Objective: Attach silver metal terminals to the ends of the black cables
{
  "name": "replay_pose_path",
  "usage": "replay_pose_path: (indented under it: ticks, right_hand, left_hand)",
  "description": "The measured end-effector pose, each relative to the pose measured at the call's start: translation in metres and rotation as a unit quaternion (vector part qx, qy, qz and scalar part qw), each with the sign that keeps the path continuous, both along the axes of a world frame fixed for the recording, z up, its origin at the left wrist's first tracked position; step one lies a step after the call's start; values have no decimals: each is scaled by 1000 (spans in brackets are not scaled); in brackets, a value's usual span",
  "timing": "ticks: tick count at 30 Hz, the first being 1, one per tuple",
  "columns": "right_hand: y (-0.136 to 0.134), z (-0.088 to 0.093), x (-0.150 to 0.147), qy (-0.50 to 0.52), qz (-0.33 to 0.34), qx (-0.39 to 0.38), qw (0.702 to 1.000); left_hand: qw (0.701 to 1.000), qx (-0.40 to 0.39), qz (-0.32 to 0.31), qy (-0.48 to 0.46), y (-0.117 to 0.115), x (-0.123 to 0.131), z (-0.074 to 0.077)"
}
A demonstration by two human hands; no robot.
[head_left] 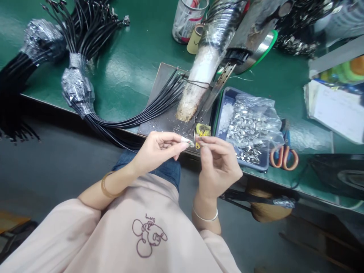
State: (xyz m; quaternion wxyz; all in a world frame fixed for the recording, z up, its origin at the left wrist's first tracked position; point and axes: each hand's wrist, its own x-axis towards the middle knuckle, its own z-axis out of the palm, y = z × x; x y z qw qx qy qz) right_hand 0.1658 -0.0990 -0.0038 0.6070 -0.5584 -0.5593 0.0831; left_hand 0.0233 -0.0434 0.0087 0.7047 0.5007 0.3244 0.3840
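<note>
My left hand (159, 149) and my right hand (217, 159) meet at the near edge of the green bench, fingers pinched together. Between the fingertips sits a small metal piece (191, 143), too small to name. A little yellow part (203, 131) lies just above my right fingers. Behind my hands a bundle of black cords (159, 106) fans across a dark metal plate (167, 121). To the right, a blue tray (223, 110) holds a clear bag of small metal clasps (250, 125).
A foil-wrapped tool (204, 68) leans over the plate. More black cord bundles bound in foil (75, 85) lie at the left. Orange-handled scissors (284, 155) lie right of the tray. A clear cup (187, 19) and a tape roll (195, 38) stand behind.
</note>
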Motion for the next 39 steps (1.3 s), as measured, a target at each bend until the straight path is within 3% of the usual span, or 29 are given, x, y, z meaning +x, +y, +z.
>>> replay_pose_path:
  ticks: [3, 9, 15, 28, 39]
  right_hand:
    - [1, 1, 3, -9, -10, 54, 998]
    - [-2, -3, 8, -191, 2, 78, 979]
    - [2, -8, 11, -69, 10, 9, 998]
    - [8, -6, 15, -255, 2, 64, 965]
    - [14, -5, 13, -268, -5, 47, 962]
  left_hand:
    - [999, -22, 22, 8, 4, 1, -4]
    - [999, -11, 27, 19, 6, 6, -4]
    - [998, -3, 35, 43, 9, 8, 0]
    - [995, 12, 78, 56, 11, 16, -3]
    - [987, 18, 134, 91, 14, 25, 2]
